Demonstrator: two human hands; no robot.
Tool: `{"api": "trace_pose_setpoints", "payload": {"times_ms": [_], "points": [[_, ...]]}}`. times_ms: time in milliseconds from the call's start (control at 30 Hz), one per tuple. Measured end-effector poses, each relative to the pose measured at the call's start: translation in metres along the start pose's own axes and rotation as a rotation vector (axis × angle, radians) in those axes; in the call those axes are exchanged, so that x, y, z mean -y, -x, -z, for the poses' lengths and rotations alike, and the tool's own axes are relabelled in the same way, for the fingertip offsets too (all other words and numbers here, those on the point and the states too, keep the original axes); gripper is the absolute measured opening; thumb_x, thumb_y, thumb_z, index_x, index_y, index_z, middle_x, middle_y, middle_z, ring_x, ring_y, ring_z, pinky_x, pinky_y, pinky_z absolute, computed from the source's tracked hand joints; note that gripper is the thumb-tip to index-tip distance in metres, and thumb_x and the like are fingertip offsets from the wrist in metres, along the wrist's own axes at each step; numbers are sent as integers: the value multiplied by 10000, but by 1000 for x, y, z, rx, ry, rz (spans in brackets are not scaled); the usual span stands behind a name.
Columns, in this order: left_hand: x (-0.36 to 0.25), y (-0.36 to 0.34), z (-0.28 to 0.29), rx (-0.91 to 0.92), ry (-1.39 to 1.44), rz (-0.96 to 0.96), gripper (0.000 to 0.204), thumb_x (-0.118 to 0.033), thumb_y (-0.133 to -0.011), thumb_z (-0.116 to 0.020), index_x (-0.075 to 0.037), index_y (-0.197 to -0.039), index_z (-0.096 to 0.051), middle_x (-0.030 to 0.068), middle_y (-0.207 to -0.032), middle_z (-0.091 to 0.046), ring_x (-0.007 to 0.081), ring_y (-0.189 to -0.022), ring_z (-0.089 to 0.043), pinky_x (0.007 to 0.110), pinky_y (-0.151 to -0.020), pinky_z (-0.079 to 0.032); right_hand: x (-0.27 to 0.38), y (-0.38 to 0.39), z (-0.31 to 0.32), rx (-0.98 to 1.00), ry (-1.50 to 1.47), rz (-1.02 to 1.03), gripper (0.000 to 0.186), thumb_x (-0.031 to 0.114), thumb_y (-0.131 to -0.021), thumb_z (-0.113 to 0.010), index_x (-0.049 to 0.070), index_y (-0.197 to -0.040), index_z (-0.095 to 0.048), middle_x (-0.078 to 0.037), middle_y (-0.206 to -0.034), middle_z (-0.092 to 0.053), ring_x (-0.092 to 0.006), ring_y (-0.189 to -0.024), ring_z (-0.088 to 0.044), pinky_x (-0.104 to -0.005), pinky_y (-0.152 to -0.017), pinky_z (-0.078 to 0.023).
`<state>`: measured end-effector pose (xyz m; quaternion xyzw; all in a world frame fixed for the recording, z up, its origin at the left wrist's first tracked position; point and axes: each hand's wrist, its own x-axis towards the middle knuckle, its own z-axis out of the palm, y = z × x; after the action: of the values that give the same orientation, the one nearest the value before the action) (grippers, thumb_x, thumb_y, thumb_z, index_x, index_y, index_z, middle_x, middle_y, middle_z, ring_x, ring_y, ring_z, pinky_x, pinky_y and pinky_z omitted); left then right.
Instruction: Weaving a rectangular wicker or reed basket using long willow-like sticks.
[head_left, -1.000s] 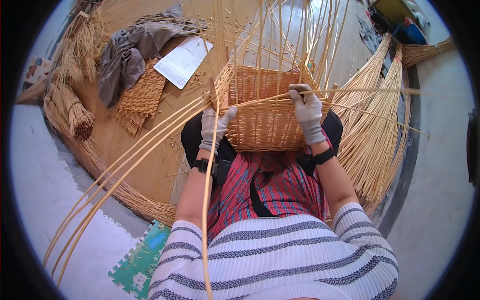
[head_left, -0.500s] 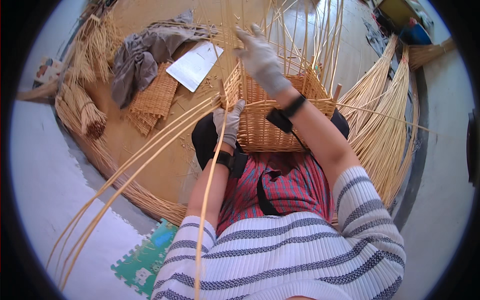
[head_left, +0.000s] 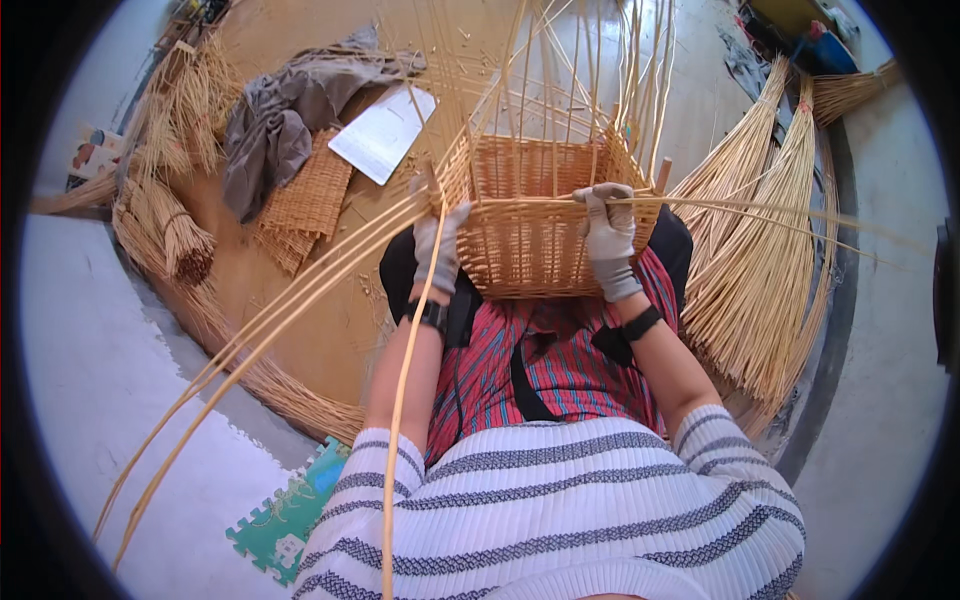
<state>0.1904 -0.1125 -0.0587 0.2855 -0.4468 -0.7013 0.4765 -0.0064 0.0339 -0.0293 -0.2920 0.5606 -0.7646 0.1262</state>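
Observation:
A half-woven rectangular wicker basket (head_left: 530, 250) sits on my lap, with long upright wicker rods rising from its far and right sides. My left hand (head_left: 440, 245), in a pale work glove, is closed round its near left corner, beside a thick corner stick (head_left: 433, 185). Several long rods (head_left: 290, 302) run from that corner down to the left, and one (head_left: 402, 385) comes straight back over my left arm. My gloved right hand (head_left: 608, 235) is closed at the near rim toward the right, pinching a wicker strand (head_left: 720, 202) that trails out to the right.
Large bundles of wicker rods (head_left: 760, 270) lie on the right; more bundles (head_left: 180, 235) line the left. A grey cloth (head_left: 275, 135), woven wicker panels (head_left: 305, 205) and a white sheet (head_left: 385, 135) lie on the floor. A green foam mat (head_left: 285, 520) is at lower left.
My right hand has come down from among the upright rods to the basket's near rim and closed on a strand. My left hand stays at the left corner.

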Motion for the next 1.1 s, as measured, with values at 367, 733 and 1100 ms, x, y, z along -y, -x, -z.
{"api": "trace_pose_setpoints", "payload": {"times_ms": [367,733,1100], "points": [[-11,-4,-88,282,-600,350,206,-220,-1044,-587,-38,-1129,-630,73,-1003,-688,156,-644,-672,287,-516,-537,-4,-23,14,36,95,-333,138,15,-914,-734,12,-1020,-645,-133,-1118,-736,-195,-1058,-700,-326,-910,-567],[-11,-9,-96,283,-712,417,265,-308,-1011,-646,-56,-936,-619,26,-706,-618,124,-430,-549,296,-404,-439,27,-108,-40,270,620,11,560,61,-907,-635,148,-1438,-479,-218,-1354,-552,-360,-1169,-647,-408,-900,-550],[16,-21,-125,-35,-273,480,319,-45,-919,-713,-130,-871,-409,130,-780,-696,175,-346,-532,345,-286,-397,71,5,13,110,-56,26,257,234,-1097,-474,42,-958,-574,-110,-901,-711,-241,-921,-700,-386,-878,-573]]}}
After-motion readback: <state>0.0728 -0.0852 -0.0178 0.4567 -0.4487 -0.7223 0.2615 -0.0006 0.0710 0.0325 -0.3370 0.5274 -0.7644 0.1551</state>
